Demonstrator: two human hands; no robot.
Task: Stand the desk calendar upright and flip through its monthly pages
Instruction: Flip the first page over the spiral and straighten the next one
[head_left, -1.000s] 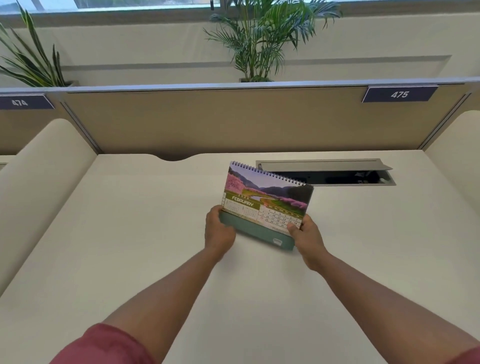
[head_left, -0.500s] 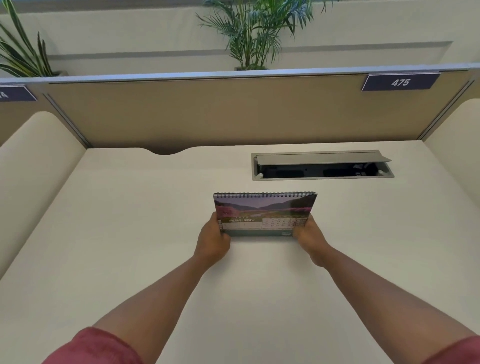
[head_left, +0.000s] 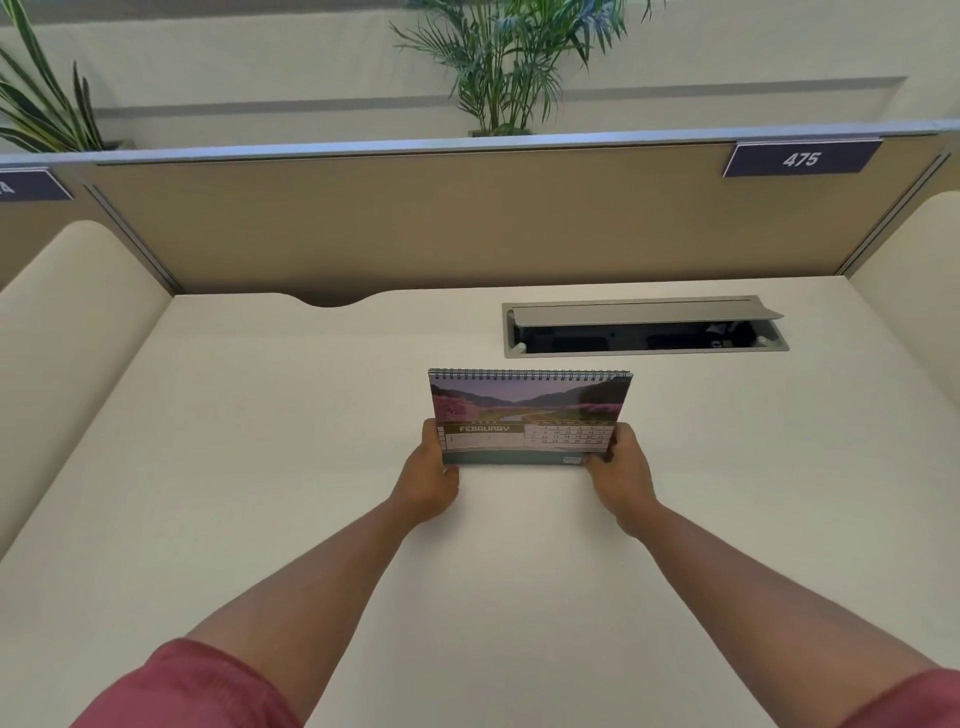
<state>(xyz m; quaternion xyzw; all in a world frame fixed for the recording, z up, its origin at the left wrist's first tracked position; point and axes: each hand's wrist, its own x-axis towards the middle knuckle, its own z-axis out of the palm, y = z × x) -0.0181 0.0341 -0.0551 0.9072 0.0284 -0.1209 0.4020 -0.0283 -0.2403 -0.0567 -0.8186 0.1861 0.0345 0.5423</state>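
Calendar stands on the worktop straight ahead of us, long axis running left to right, spiral on top; our left hand and right hand pinch its lower corners, equally near

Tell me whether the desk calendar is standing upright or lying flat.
Upright. The spiral-bound desk calendar stands on its bottom edge on the cream desk, spiral on top, February page facing the camera, left hand and right hand gripping its lower corners.
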